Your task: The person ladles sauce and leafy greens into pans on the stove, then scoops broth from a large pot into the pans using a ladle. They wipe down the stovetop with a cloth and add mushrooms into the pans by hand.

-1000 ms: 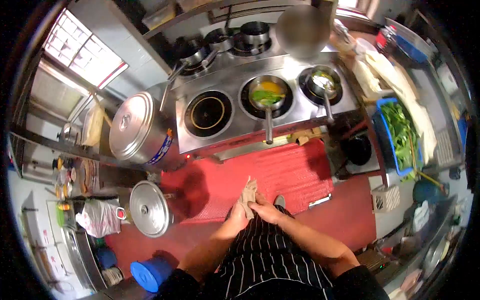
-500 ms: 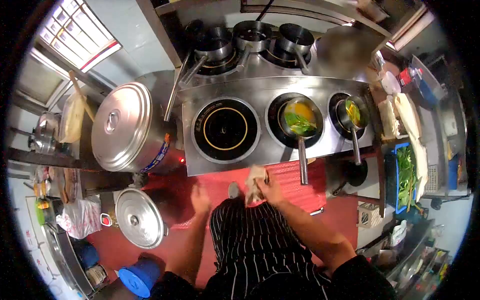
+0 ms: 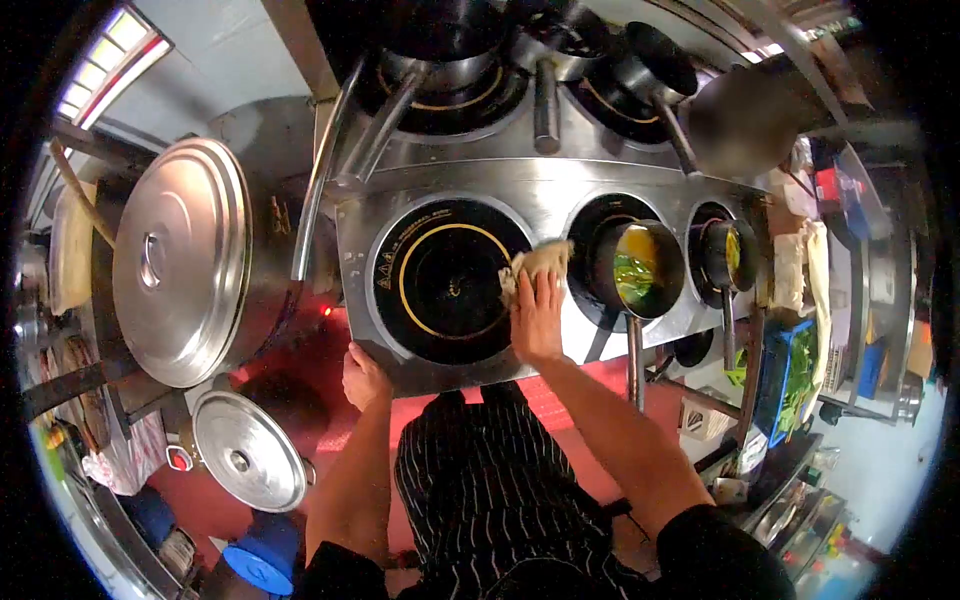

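Note:
My right hand presses a crumpled beige cloth onto the steel stove top. The cloth lies between the left induction burner and the middle one, partly over the left burner's rim. At the stove's front left corner is my left hand, its fingers curled; whatever they may hold is hidden. To the right of the cloth, a long-handled saucepan with green leaves and yellow-orange liquid stands on the middle burner. A smaller saucepan with similar contents sits on the right burner.
Behind are several dark saucepans on a second row of burners. A large lidded stockpot stands at left, above a round metal lid and a blue bucket. At right is a blue crate of greens.
My right hand has carried the cloth from in front of the stove up onto its top. My left hand has come to the stove's front left corner. The view has shifted closer to the stove.

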The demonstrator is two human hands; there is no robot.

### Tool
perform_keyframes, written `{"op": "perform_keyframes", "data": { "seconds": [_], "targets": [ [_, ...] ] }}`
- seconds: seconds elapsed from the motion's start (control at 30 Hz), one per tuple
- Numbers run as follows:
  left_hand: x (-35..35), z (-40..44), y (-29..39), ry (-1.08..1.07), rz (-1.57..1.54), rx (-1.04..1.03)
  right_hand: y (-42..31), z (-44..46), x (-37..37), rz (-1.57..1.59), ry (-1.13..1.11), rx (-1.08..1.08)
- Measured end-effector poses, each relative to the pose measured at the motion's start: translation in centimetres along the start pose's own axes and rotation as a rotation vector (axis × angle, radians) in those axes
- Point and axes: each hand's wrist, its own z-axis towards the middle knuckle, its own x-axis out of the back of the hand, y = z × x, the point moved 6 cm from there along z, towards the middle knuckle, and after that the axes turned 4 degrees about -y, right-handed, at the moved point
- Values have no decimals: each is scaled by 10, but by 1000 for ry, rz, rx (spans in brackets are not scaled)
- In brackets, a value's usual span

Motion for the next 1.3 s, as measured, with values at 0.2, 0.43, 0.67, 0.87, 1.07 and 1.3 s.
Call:
{"op": "perform_keyframes", "data": {
  "seconds": [0.2,0.43,0.67,0.87,1.07,1.3],
  "targets": [
    [-7,8,-5,67,83,-1,81,153,6,-180,616,106],
    [1,1,8,16,109,33,-90,121,-51,5,85,303],
    [-1,2,9,39,19,-9,-249,163,-72,388,51,834],
    [-1,2,6,46,49,1,-60,160,-23,-56,-140,417],
    [-1,6,3,0,111,24,13,133,5,-62,201,89],
    [-1,5,9,-4,97,4,-214,139,-94,358,49,552]
  ]
}}
